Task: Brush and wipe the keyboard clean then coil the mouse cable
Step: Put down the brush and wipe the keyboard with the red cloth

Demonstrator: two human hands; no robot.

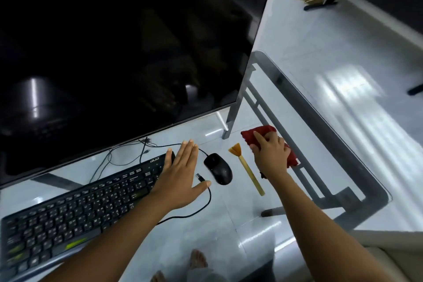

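Our left hand (pixel 183 171) is flat, fingers straight and close together, palm down over the right end of the black keyboard (pixel 80 208). Can't really tell if it's pressing on the keys or just above them. The keyboard sits at an angle on the glass table (pixel 327 121), right in front of the big dark monitor (pixel 114 52).

Just right of that hand is the black mouse (pixel 218 168). Its cable (pixel 206 206) isn't coiled; it runs in a loose loop across the glass, and the USB plug (pixel 200 177) lies loose by our thumb.

The brush (pixel 248 169), with its yellowish handle and fanned bristles, lies flat between the mouse and our right hand (pixel 271 155), touching neither. That hand is on the red cloth (pixel 256 134) near the table's right edge, with the fingers curled down into the fabric and gripping it in a bunch.
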